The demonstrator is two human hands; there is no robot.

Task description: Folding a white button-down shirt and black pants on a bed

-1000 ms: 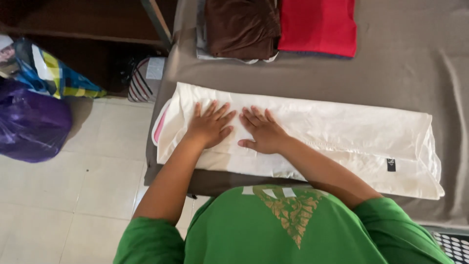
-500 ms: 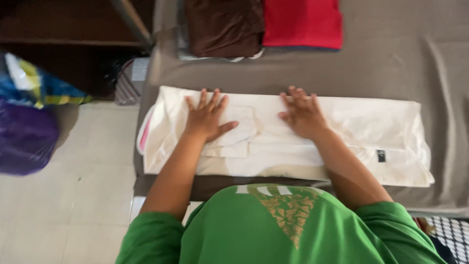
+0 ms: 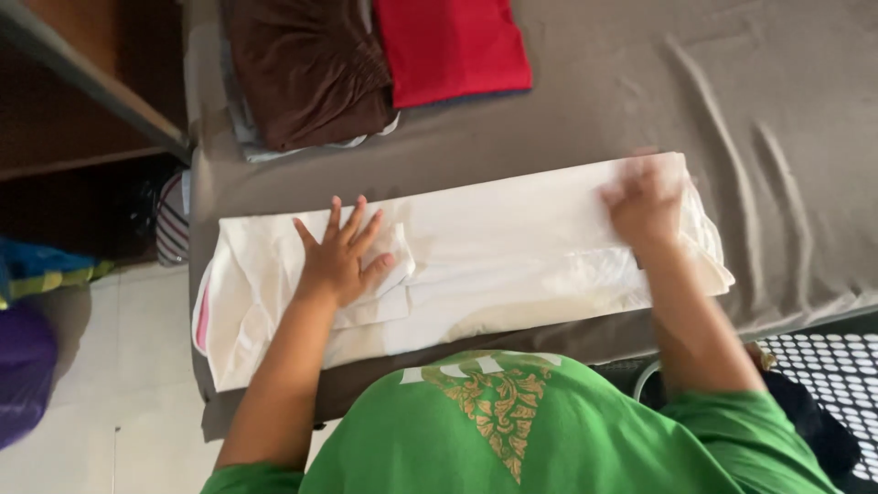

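A long, cream-white folded garment [image 3: 512,247] lies across the near edge of a bed covered in a grey sheet [image 3: 640,101]. My left hand [image 3: 340,258] rests flat on the garment's left part with its fingers spread, beside a small folded flap. My right hand [image 3: 645,203] is blurred at the garment's far right end. Its fingers look curled over the cloth, but I cannot make out whether they grip it. A pink edge shows at the garment's left end. My green shirt fills the bottom of the view.
A folded brown cloth [image 3: 306,69] and a folded red cloth [image 3: 448,46] lie at the back of the bed. On the floor at left are a purple bag [image 3: 23,375], a striped bag [image 3: 172,220] and a wooden shelf [image 3: 82,73]. A dotted mat [image 3: 823,366] is at lower right.
My right hand has slid from the garment's middle to its right end. My left hand stayed flat on the left part. The view has swung and tilted.
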